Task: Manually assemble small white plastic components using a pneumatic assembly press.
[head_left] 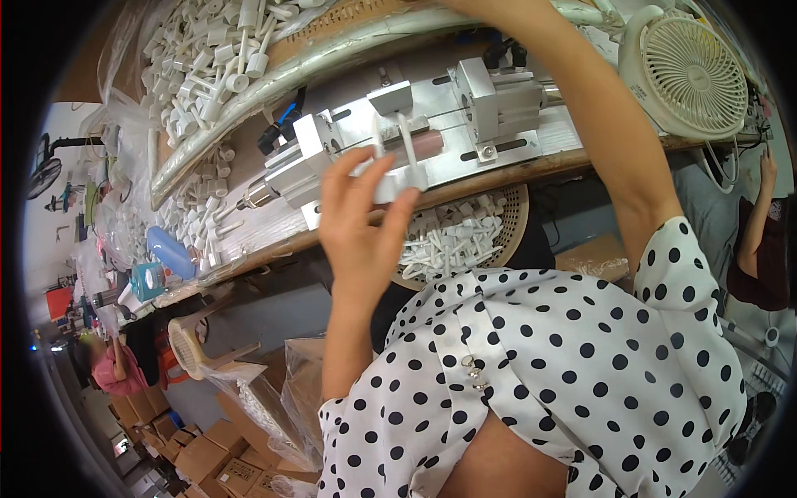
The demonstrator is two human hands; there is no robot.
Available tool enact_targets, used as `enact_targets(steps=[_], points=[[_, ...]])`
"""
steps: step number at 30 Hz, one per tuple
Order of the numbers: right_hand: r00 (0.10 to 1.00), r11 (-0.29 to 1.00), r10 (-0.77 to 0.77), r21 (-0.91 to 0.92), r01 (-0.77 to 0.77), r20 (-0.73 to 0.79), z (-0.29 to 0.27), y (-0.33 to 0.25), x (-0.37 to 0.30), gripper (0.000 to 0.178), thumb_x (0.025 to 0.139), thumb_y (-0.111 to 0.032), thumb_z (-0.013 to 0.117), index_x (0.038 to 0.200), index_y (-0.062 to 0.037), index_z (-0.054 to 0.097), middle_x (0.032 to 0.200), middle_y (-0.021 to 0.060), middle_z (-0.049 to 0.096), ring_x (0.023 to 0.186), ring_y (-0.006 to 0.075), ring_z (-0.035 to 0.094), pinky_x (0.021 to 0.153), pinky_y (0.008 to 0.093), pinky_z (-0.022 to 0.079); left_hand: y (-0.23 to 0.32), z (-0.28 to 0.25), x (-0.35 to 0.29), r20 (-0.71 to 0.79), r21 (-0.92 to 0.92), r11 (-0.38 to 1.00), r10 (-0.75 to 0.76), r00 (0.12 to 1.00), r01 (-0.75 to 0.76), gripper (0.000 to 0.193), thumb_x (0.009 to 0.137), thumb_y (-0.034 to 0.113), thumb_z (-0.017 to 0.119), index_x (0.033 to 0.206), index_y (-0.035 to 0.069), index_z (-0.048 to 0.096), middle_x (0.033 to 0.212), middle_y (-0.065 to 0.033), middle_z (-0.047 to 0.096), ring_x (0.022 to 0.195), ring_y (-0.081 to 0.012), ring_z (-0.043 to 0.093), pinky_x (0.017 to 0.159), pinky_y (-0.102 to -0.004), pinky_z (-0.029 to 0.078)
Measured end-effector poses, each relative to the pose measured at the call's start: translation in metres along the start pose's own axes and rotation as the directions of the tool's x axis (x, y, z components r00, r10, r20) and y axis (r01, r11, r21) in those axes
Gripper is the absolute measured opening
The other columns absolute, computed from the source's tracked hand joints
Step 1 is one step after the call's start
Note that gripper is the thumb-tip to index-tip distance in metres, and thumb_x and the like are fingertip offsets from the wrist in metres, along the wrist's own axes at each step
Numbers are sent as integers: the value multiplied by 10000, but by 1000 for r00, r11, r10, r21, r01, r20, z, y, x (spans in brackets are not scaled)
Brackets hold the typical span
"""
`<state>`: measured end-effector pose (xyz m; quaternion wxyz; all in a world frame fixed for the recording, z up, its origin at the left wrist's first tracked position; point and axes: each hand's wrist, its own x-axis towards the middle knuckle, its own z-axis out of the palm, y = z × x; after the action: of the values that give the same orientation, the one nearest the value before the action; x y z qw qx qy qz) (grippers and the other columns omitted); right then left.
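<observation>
My left hand (361,220) is at the front of a silver metal clamping fixture (498,108) on the bench. Its thumb and forefinger are curled round a white plastic part with a thin stem and a wider end (414,174). A second white stem (376,133) stands beside it, close to the fingertips. Behind the stems lies a pinkish block (427,144) in the fixture. My right arm reaches far across the bench to the top edge, where the right hand (461,3) is mostly cut off and its fingers do not show.
A heap of white stemmed parts (207,70) fills a plastic-wrapped tray at the back left. More lie in a round basket (516,220) below the bench edge. A white fan (685,75) stands at right, a blue bottle (172,252) at left. Other people are farther off.
</observation>
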<state>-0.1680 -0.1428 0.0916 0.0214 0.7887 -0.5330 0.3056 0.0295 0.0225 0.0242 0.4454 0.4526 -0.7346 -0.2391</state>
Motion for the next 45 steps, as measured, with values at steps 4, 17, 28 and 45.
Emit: enact_targets(steps=[4, 17, 28, 45], points=[[994, 984, 100, -146, -104, -31, 20, 17, 18, 404, 752, -365, 598, 807, 33, 645, 843, 222, 623, 809, 366, 598, 736, 409, 476, -9, 21, 1, 52, 214, 969, 111, 992, -120, 337, 699, 18, 679, 1027, 34, 603, 1131, -99, 526, 889, -170, 577, 632, -235, 498], [952, 932, -273, 206, 297, -138, -17, -16, -53, 243, 723, -209, 600, 797, 22, 608, 789, 216, 602, 769, 347, 594, 693, 429, 464, -10, 26, 12, 149, 321, 934, 113, 982, -156, 326, 692, 63, 685, 989, 13, 559, 1068, -143, 533, 917, -305, 565, 750, -362, 469], [795, 739, -588, 300, 603, -147, 39, -48, -125, 302, 560, -274, 712, 689, -70, 530, 734, 31, 520, 761, 202, 515, 703, 315, 429, -74, -61, 163, -72, 726, 665, 330, 941, -178, 138, 746, 139, 607, 846, 50, 642, 808, -133, 599, 669, -295, 577, 646, -375, 452], [953, 977, -215, -39, 212, -211, 29, -8, -21, 197, 735, -190, 653, 870, -57, 599, 788, 66, 586, 699, 231, 571, 615, 324, 462, -5, -52, 85, -112, 97, 994, 57, 992, -46, 187, 706, 9, 619, 892, 11, 642, 838, -83, 539, 654, -172, 510, 630, -274, 434]])
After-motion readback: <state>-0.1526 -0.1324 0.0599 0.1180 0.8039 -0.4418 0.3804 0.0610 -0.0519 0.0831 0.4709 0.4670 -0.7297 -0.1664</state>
